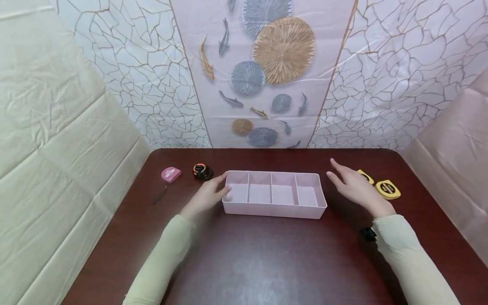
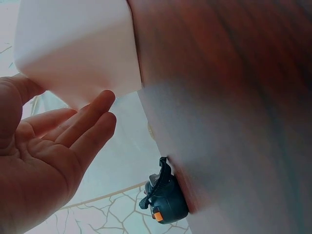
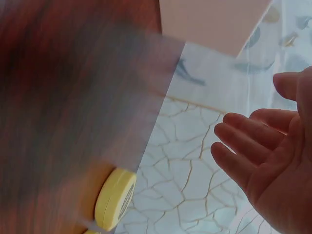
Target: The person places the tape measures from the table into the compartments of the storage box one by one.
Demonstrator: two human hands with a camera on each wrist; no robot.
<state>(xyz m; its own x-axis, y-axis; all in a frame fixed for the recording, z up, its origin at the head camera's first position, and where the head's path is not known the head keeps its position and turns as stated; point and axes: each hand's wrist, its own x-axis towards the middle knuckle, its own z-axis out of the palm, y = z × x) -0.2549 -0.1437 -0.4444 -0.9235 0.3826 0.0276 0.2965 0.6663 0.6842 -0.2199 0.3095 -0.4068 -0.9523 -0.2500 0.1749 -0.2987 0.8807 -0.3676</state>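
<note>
A pale pink box [image 1: 274, 209] with several compartments in a row stands upright on the table. At its left end my left hand [image 1: 206, 197] holds the end wall, thumb over the rim. The left wrist view shows the fingers of that hand [image 2: 53, 141] against the outside of the box [image 2: 83, 53]. My right hand [image 1: 354, 186] is held apart from the box's right end, fingers extended and holding nothing. In the right wrist view a gap separates this hand [image 3: 273, 151] from the box [image 3: 209, 24].
On the dark red table [image 1: 259, 262], a pink tape measure [image 1: 170, 174] and a black and orange one [image 1: 202, 171] lie left of the box. Two yellow tape measures, one nearer [image 1: 387, 189] and one farther [image 1: 366, 176], lie beyond my right hand. Patterned cloth [image 1: 263, 106] hangs behind.
</note>
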